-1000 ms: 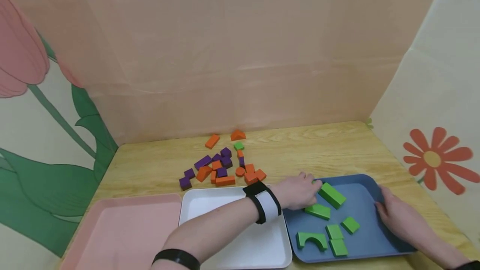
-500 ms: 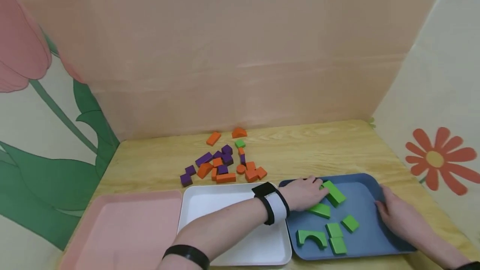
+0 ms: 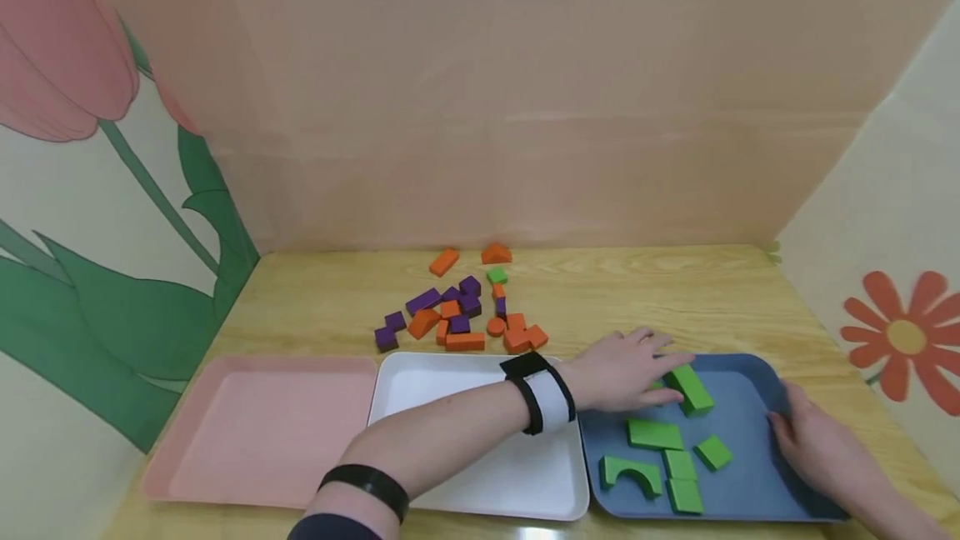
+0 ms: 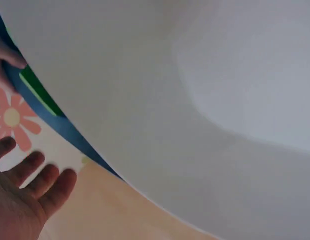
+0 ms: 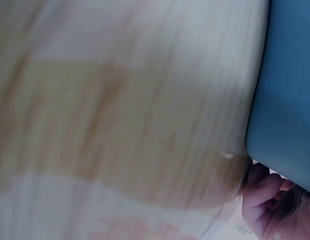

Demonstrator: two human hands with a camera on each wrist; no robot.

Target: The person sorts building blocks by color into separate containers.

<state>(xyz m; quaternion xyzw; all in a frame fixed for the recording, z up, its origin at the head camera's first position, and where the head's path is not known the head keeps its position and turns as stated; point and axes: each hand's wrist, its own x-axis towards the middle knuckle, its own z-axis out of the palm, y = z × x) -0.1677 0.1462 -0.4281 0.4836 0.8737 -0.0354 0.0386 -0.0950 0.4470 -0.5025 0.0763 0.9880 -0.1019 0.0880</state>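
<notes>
My left hand (image 3: 622, 369) is over the back left corner of the blue tray (image 3: 750, 465), with its fingers spread. In the left wrist view that hand's fingers (image 4: 60, 192) hold nothing. Close under its fingertips lies a long green block (image 3: 692, 392), and part of another green block is hidden by the hand. Also in the tray are a flat green block (image 3: 654, 434), a green arch block (image 3: 630, 473) and several small green ones. My right hand (image 3: 825, 448) grips the tray's right rim, thumb inside; the right wrist view shows its curled fingers (image 5: 265, 192) at the tray's edge.
To the left stand a white tray (image 3: 517, 482), under my left forearm, and a pink tray (image 3: 255, 432). Several purple and orange blocks (image 3: 465, 342) lie scattered behind the trays, with one green block (image 3: 497, 275) among them. Papered walls enclose the wooden table (image 3: 637, 290).
My left hand has lifted and spread its fingers, letting go of the green block beneath it. The flat green block has turned slightly and shifted. My right hand still holds the tray rim.
</notes>
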